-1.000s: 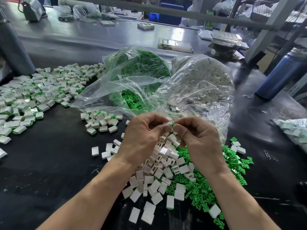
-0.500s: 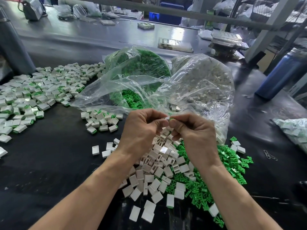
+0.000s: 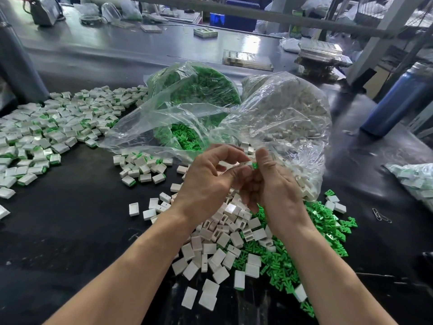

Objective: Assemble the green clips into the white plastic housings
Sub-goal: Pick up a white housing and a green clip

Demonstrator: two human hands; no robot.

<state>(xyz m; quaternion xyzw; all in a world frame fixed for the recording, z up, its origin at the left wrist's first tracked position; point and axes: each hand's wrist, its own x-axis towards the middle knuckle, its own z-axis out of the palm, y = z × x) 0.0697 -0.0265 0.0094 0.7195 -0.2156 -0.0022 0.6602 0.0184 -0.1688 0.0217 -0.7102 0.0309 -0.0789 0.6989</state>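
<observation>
My left hand [image 3: 206, 181] pinches a white plastic housing [image 3: 246, 163] between thumb and fingers above the parts pile. My right hand [image 3: 274, 186] meets it from the right, and its thumb presses a green clip [image 3: 255, 165] into the housing's end. Only the tip of the clip shows. Under my hands lies a heap of loose white housings [image 3: 225, 245], and beside it on the right a heap of loose green clips [image 3: 311, 242].
Two open clear bags stand behind my hands, one with green clips [image 3: 194, 95], one with white housings [image 3: 288, 113]. Assembled pieces spread at the left [image 3: 46, 134] and in a small group [image 3: 140, 167]. A blue bottle [image 3: 396, 102] stands at right, another bag [image 3: 414, 181] at far right.
Both hands rose and came closer together. The green clip now sits at the end of the housing, with my right thumb pushed against it.
</observation>
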